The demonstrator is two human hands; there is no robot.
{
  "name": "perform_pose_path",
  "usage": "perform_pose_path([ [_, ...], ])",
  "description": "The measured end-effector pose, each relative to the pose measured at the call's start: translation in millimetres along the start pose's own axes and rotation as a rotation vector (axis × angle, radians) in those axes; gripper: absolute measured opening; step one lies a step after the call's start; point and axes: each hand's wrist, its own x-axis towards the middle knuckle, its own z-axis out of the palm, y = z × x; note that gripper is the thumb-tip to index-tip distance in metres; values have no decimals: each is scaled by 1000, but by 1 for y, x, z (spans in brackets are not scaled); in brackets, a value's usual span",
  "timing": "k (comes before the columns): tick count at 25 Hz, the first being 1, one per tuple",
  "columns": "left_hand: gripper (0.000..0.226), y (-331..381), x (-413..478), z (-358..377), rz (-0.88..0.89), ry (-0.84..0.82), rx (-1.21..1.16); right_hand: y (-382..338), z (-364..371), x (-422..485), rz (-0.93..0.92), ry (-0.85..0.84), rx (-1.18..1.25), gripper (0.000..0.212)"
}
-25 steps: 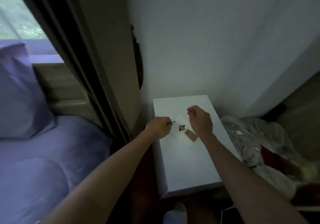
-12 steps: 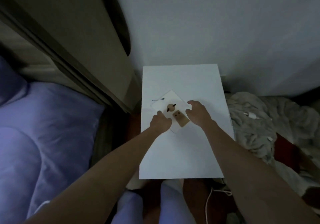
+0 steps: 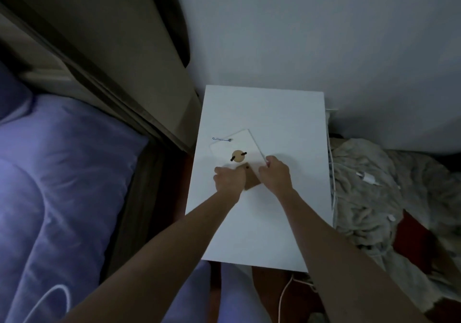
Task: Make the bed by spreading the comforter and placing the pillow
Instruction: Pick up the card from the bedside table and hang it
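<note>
**Both hands at a white bedside table, beside the bed**

Nearest to us, 2 bare forearms reach forward over the white rectangular bedside table (image 3: 264, 227). At left, beside the table, lies the purple quilted comforter (image 3: 57, 180), spread in soft folds over the bed; a thin white cable loop (image 3: 53, 297) rests on its near part. We see no pillow clearly here. Below the table's near edge a pale cord (image 3: 284, 295) runs along the dark floor.

Farther on, the left hand (image 3: 230, 179) is curled into a loose fist with its fingers drawn together, resting against a small tan rectangular piece (image 3: 252, 179); whether it actually grips that piece we cannot tell. The right hand (image 3: 275, 174) lies just beside it, its fingertips (image 3: 268, 161) pinched on the right edge of a flat white card (image 3: 239, 145). On this card sits 1 round tan disc with 2 dark pegs (image 3: 238, 156), and a short blue thread (image 3: 220, 139) trails from the card's far-left corner.

At right a crumpled cream fleece blanket (image 3: 369, 197) is heaped on the floor, with a white charger plug (image 3: 368, 178) on it. Beyond stand the grey-beige curtain (image 3: 119, 48) and the plain white wall (image 3: 311, 35).
</note>
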Motion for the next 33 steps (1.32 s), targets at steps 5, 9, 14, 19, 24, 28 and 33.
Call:
perform_pose_path([
  [5,59,-7,20,-33,-11,-79,119,7,1,-14,-31,-44,35,11],
  [9,34,33,4,-82,81,-236,-117,-29,-26,-33,-39,-109,335,14],
  [14,23,130,-75,-174,568,-390,-274,-153,-117,-65,-267,49,577,24],
  [19,18,219,-172,-270,1047,-342,-390,-284,-208,-118,-698,248,466,33],
  [24,25,250,-236,-329,1335,-323,-552,-359,-248,-183,-1261,692,31,60],
  [28,26,251,-251,-339,1425,-342,-610,-377,-251,-204,-1457,968,-471,77],
  [33,31,252,-257,-340,1421,-382,-632,-382,-258,-206,-1532,1083,-476,77],
])
